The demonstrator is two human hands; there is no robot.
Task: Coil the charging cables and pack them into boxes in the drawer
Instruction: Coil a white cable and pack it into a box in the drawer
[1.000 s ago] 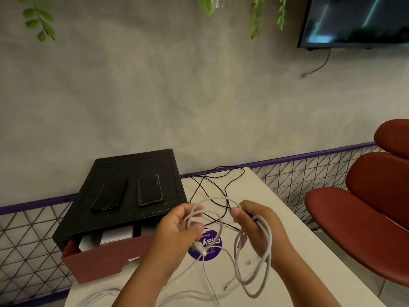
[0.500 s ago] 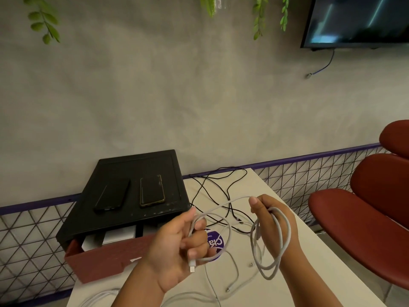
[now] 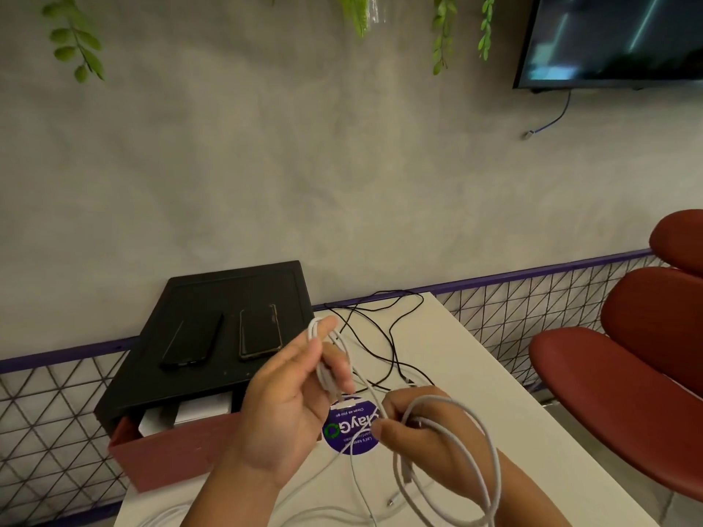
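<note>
Lifted toward 11 o'clock, the left hand (image 3: 281, 405) pinches a fold of white cable (image 3: 490, 462); the right hand (image 3: 426, 443), dropped to 5 o'clock, grips its hanging loops. Coiling looks unfinished.

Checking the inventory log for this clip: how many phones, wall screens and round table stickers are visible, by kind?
Phones: 2
Wall screen: 1
Round purple sticker: 1
Total: 4
</note>
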